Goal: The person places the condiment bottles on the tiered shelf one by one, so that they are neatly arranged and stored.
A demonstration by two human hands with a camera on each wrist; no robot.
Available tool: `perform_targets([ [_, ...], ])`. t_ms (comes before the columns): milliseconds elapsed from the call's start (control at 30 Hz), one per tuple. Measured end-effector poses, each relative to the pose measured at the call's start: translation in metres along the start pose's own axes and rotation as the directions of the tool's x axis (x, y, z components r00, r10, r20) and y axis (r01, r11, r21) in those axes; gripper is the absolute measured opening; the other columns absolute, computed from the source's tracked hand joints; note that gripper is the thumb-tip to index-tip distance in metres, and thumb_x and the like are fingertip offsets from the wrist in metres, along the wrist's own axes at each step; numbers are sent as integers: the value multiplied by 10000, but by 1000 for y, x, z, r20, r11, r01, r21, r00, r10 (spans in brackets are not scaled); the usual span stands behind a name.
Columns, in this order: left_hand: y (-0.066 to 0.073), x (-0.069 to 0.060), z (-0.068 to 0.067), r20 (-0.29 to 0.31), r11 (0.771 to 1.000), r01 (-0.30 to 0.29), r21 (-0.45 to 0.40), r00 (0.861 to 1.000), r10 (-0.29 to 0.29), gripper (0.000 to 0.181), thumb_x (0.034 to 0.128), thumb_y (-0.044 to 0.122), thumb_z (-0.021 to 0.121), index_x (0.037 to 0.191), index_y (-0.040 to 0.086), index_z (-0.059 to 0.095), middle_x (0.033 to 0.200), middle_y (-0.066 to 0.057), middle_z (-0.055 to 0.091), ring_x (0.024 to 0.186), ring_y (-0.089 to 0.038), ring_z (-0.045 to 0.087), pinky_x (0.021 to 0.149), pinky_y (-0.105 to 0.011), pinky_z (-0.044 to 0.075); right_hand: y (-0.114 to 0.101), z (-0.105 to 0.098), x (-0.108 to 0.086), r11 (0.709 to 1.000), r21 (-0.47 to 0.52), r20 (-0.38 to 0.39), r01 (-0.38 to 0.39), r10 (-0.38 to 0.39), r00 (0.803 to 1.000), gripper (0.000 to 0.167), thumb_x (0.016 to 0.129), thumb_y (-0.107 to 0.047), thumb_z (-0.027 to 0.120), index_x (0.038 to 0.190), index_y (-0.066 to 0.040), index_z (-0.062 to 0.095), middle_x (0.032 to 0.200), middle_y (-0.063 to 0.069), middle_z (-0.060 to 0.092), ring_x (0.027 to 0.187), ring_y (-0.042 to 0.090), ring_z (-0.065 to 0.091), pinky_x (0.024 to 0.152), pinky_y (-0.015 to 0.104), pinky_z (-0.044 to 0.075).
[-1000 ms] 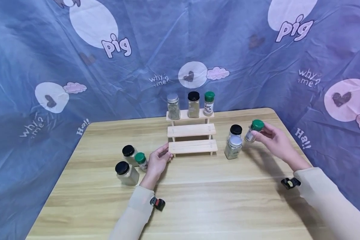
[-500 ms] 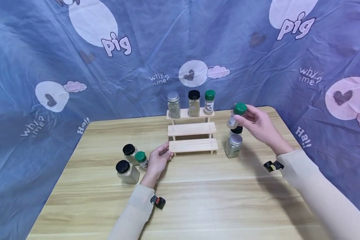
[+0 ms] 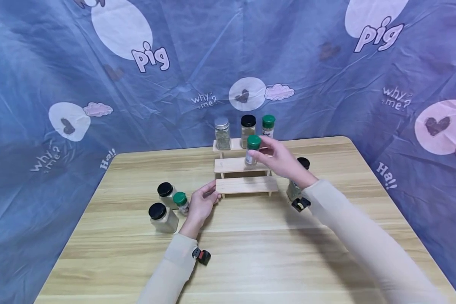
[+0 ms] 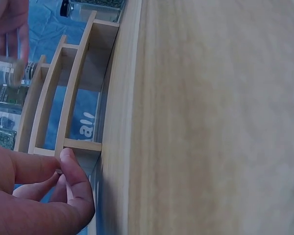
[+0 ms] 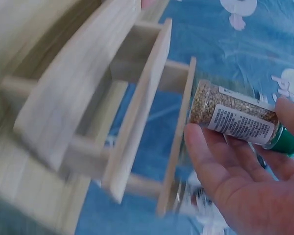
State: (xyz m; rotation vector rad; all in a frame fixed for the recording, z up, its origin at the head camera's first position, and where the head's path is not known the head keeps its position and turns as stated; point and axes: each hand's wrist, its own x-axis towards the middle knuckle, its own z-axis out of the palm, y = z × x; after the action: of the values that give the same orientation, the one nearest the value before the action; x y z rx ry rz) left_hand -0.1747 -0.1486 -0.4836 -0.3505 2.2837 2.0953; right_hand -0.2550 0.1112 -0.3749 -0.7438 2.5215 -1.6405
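A three-step wooden rack (image 3: 247, 185) stands at the table's back, with a silver-capped jar (image 3: 222, 134), a black-capped jar (image 3: 248, 128) and a green-capped jar (image 3: 268, 123) on its top step. My right hand (image 3: 283, 160) grips another green-capped jar (image 3: 253, 145) at the middle step; whether it touches the step I cannot tell. In the right wrist view this jar (image 5: 235, 113) holds small tan grains and bears a white label. My left hand (image 3: 201, 205) pinches the left end of the lowest step, thumb and fingertips at its edge in the left wrist view (image 4: 44, 191).
Left of my left hand stand two black-capped jars (image 3: 164, 218) and a small green-capped jar (image 3: 182, 203). Right of the rack, a black-capped jar (image 3: 303, 163) and another jar (image 3: 294, 191) are partly behind my right arm. A blue printed cloth (image 3: 197, 55) hangs behind the table.
My right hand has lifted the green-capped jar from the table's right side and carried it left to the rack. My left hand has kept its place.
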Motion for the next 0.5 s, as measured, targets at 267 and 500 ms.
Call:
perform_targets([
  [267,0,0,0,-4,1000,-3,16,1000,3,461,1020,-28,611,1471,70,603,1399,-224,616,939,-83,700,858,-175,636,4,43,20,997,48,-56,54,-51,997,423,1007,-147,719,1395,-17,614,1237,218,715,1177,359,703,1102,441,582],
  [500,0,0,0,2,1000,-7,11,1000,7,467,1019,-29,606,1477,65,596,1397,-223,619,938,-79,701,845,-158,630,5,63,33,997,54,-39,50,-47,998,460,1010,-147,714,1433,-19,587,1277,214,705,1204,354,691,1117,436,572],
])
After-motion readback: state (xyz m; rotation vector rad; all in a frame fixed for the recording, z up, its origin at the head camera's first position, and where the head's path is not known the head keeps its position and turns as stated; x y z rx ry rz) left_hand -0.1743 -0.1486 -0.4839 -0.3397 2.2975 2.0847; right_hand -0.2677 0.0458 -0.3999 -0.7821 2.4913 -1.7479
